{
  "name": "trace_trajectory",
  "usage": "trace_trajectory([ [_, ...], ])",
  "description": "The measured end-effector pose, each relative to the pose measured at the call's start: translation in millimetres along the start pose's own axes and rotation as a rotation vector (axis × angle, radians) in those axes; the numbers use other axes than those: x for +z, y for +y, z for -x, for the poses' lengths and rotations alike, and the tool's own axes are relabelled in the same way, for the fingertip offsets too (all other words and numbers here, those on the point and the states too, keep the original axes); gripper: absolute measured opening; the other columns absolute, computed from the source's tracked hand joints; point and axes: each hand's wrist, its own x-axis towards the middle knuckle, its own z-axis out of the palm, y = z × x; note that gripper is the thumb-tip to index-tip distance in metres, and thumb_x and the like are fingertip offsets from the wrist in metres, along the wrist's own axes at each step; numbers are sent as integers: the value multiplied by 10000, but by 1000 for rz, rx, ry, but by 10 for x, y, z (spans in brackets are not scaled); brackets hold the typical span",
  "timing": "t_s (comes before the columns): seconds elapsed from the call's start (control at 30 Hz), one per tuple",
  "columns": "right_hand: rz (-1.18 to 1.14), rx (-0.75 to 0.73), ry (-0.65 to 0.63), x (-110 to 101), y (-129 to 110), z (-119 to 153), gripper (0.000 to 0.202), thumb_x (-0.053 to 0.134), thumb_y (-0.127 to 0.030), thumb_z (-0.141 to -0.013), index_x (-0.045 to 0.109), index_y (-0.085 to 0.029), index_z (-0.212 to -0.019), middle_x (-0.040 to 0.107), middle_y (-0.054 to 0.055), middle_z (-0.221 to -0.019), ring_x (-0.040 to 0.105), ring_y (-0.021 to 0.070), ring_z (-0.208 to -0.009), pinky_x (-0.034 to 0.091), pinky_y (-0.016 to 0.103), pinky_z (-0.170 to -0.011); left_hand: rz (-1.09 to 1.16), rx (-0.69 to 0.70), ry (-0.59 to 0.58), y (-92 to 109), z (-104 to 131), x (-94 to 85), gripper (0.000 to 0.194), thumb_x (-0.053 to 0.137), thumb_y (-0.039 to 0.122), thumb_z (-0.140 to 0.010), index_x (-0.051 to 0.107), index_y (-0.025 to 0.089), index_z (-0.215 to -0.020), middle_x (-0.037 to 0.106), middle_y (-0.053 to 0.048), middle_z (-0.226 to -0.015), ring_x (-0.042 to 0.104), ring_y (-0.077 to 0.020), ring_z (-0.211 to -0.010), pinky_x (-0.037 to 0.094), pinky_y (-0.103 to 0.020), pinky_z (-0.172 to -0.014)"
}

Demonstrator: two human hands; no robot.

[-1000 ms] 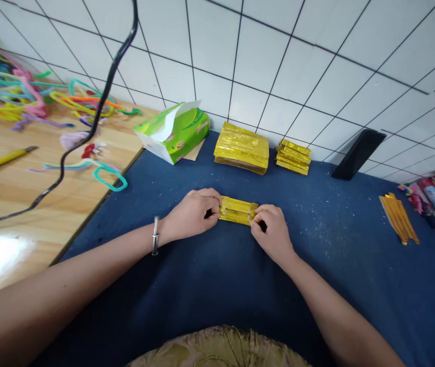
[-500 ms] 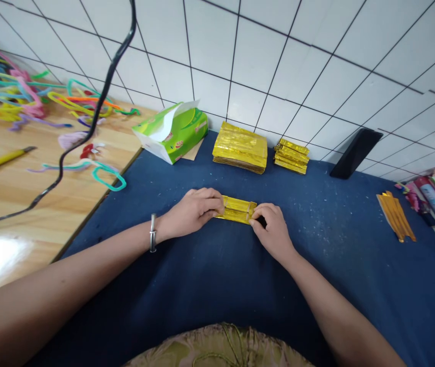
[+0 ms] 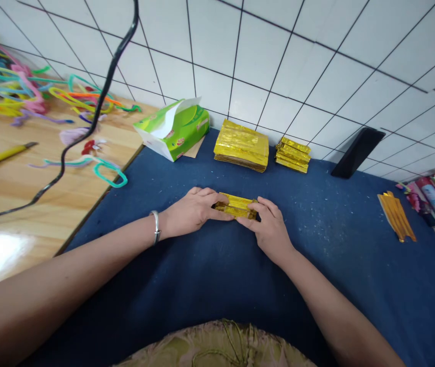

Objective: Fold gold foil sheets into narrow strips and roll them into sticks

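The gold foil sheet lies on the blue cloth right in front of me, now a narrower strip than a second ago, its long edges folded in. My left hand pinches its left end, fingers pressed together on the foil; my right hand has moved over the right end and pins it flat. The fold looks to be closing. Beyond, against the tiled wall, sit a big gold stack and a smaller one, with a green tissue box to the left.
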Motion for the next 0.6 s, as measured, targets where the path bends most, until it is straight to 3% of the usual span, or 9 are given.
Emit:
trace_trajectory([
  [0.17,82,-68,-32,-93,-3,43,392,457,-125,-884,558,-395,-1150,488,21,-1282,225,260,-1332,336,489,-987,60,54,-12,-75,44,-13,534,437,30,-803,558,411,-1158,497,7,-1286,457,-195,-1134,329,-363,-927],
  [0.33,92,-111,-49,-177,64,81,425,498,-116,-868,520,-407,-1177,379,-12,-1405,175,243,-1361,324,498,-1007,111,139,-68,-221,117,-8,611,413,-4,-776,474,355,-1267,420,-11,-1386,396,-191,-1255,327,-386,-1001],
  [0.6,38,-152,-75,-200,298,102,480,531,-75,-830,543,-444,-1137,334,-46,-1433,193,237,-1360,376,505,-976,337,199,15,-305,132,-86,396,507,104,-825,586,296,-1162,526,-51,-1294,489,-181,-1197,392,-376,-1010],
])
